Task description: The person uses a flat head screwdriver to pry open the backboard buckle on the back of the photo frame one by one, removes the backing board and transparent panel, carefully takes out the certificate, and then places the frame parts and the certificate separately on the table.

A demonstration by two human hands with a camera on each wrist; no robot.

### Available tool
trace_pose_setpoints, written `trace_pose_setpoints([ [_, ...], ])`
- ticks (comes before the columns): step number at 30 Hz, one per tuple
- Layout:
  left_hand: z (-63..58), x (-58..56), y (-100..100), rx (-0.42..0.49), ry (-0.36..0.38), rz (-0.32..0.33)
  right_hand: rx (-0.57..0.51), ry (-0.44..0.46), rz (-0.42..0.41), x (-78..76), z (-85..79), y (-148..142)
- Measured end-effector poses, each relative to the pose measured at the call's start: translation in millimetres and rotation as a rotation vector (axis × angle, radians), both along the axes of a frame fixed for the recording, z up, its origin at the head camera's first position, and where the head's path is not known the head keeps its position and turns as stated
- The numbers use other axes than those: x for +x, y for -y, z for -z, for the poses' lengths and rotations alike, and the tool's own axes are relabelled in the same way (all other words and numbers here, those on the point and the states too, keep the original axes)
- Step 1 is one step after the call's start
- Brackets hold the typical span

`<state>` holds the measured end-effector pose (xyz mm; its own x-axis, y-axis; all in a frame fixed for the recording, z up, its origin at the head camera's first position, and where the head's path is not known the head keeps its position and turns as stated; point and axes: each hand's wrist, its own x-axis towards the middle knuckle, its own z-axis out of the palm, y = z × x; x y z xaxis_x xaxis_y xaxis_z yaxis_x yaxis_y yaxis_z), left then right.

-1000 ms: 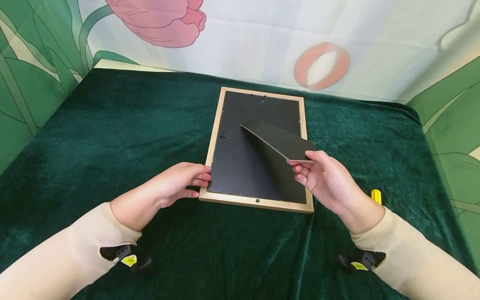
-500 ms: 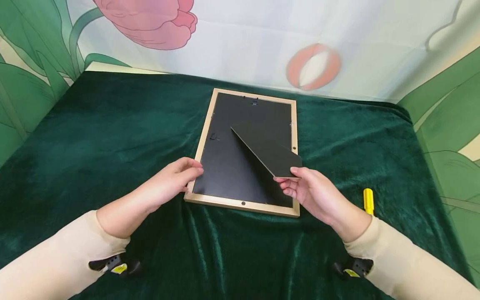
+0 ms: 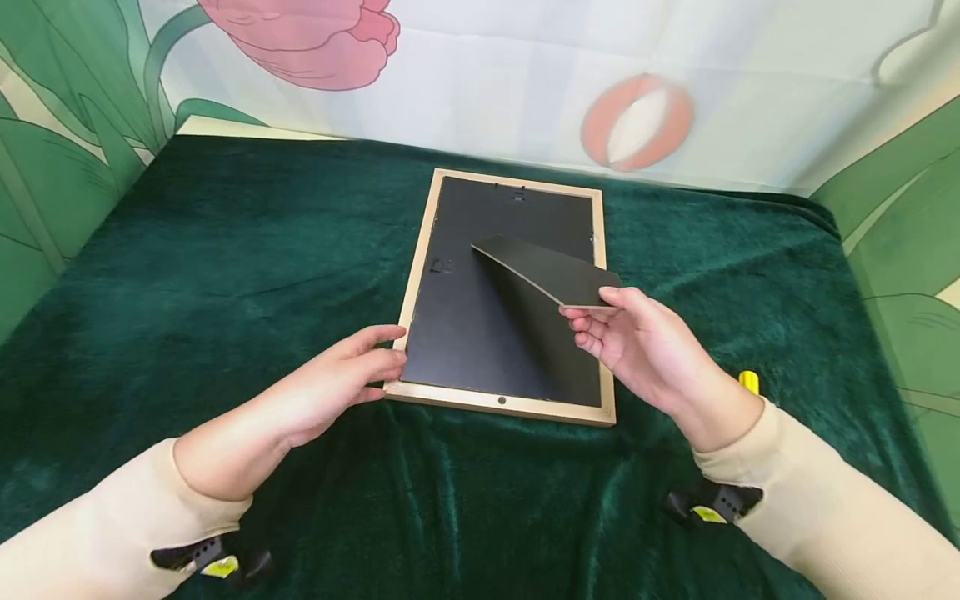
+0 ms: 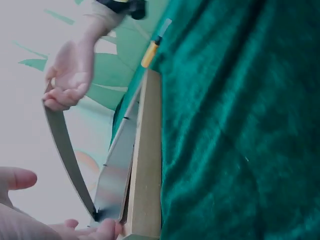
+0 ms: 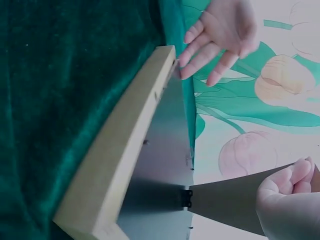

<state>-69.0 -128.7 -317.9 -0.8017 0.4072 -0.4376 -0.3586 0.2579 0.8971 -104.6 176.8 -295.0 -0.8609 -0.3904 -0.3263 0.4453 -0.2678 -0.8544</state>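
A picture frame [image 3: 551, 407] with a pale wooden rim lies face down, its black backing board [image 3: 465, 333] uppermost. My right hand [image 3: 651, 354] pinches the free end of the frame's easel stand [image 3: 543, 268], thumb on top and fingers beneath. The stand slopes up off the backing; in the right wrist view its other end meets a small black hinge [image 5: 186, 198]. My left hand [image 3: 330, 387] is at the frame's near left corner, fingers extended and spread, fingertips against the rim.
A screwdriver [image 4: 151, 52] with a yellow handle lies right of the frame, partly hidden by the right forearm in the head view. Dark green velvet cloth [image 3: 285, 225] covers the table. A flower-printed curtain [image 3: 495, 83] hangs behind.
The stand's free end dipped toward the backing half a second ago and is now raised again in my right hand. My left fingers have spread more along the rim.
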Motion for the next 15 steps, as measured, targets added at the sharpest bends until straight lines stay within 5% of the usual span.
trace_pose_setpoints([
  [6,2.9,-8.1,-3,0.185,0.209,-0.195,0.055,-0.017,-0.008,6.5,9.6,-6],
  [15,15.0,-22.5,-3,0.197,0.178,-0.214,0.375,-0.110,-0.215,17.8,34.2,-27],
])
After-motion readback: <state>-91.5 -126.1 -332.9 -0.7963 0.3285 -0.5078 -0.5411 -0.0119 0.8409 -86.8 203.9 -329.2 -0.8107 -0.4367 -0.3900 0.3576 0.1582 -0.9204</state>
